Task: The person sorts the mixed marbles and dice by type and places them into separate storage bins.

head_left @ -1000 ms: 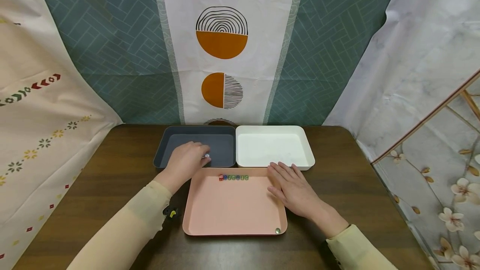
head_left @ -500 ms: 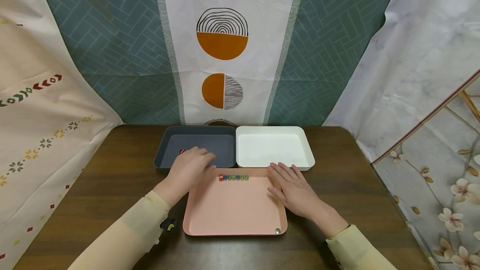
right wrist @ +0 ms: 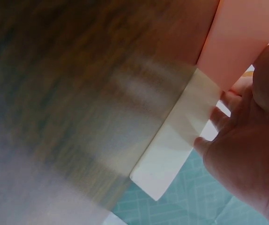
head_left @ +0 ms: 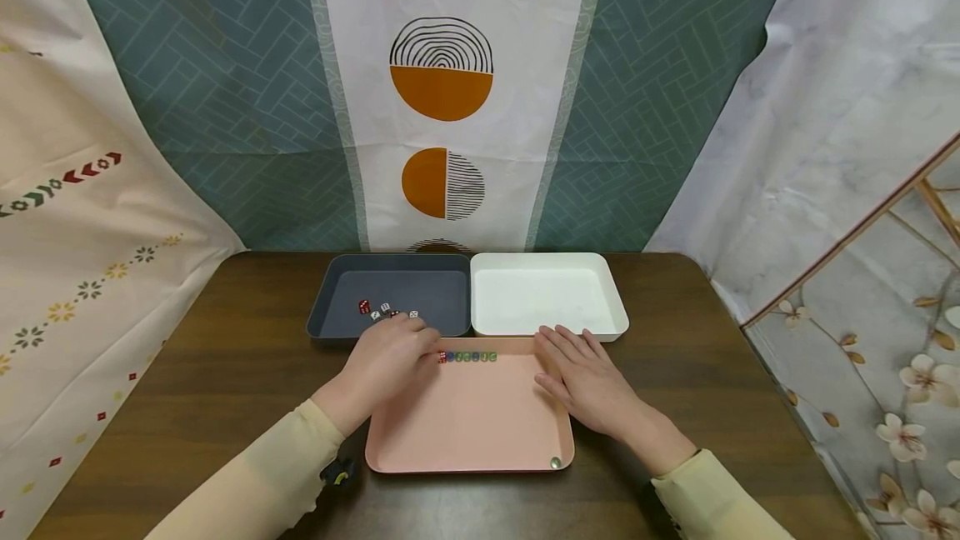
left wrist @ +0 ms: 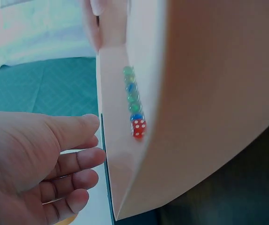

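On the pink tray in the head view, a row runs along the far wall: a red die at its left end, then 6 glass marbles. A lone marble sits in the near right corner. At least 5 dice, red and white, lie in the dark tray. The work looks part done: 7 pieces are lined up; the lone marble and those dice are outside the row, and whether they belong there I cannot tell. The left hand is beside the row's left end, its fingertips mostly hidden. The right hand lies by the white tray, fingers nearly straight and close together, thumb apart.

From the left wrist, the left hand's fingers bend loosely, pinching nothing visible, apart from the red die.

From the right wrist, fingertips meet the white tray's rim. No brand or writing is readable in any view; the dice show only pips.
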Available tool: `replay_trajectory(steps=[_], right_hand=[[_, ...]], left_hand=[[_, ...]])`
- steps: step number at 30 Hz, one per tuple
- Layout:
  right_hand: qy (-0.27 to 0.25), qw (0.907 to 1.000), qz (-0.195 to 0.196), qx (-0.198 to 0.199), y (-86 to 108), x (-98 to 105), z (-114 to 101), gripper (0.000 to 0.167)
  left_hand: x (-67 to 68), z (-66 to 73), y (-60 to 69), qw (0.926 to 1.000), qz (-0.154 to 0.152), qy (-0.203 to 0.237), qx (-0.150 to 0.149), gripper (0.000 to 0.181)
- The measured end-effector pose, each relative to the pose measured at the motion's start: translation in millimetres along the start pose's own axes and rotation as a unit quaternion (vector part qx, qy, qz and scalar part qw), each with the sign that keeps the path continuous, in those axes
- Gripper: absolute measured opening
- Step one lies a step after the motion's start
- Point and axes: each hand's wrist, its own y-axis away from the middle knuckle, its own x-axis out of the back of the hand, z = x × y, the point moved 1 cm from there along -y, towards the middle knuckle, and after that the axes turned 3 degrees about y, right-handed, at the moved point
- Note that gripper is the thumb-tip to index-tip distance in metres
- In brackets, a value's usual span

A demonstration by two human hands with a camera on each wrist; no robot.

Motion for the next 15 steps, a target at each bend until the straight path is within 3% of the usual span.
replay_trajectory(steps=[8,15], right_hand=[[0.003,1.0,-0.002,-0.001,-0.1,-0.7,0.4,0.068],[0.002,1.0,-0.002,-0.002,-0.6,-1.4,0.7,0.068]], left_hand=[[-3.7,5.0,1.7,0.9996,-0.018,0.021,0.007,0.02],[-8.8,5.6,0.4,0.9996,-0.029,-0.003,0.005,0.023]])
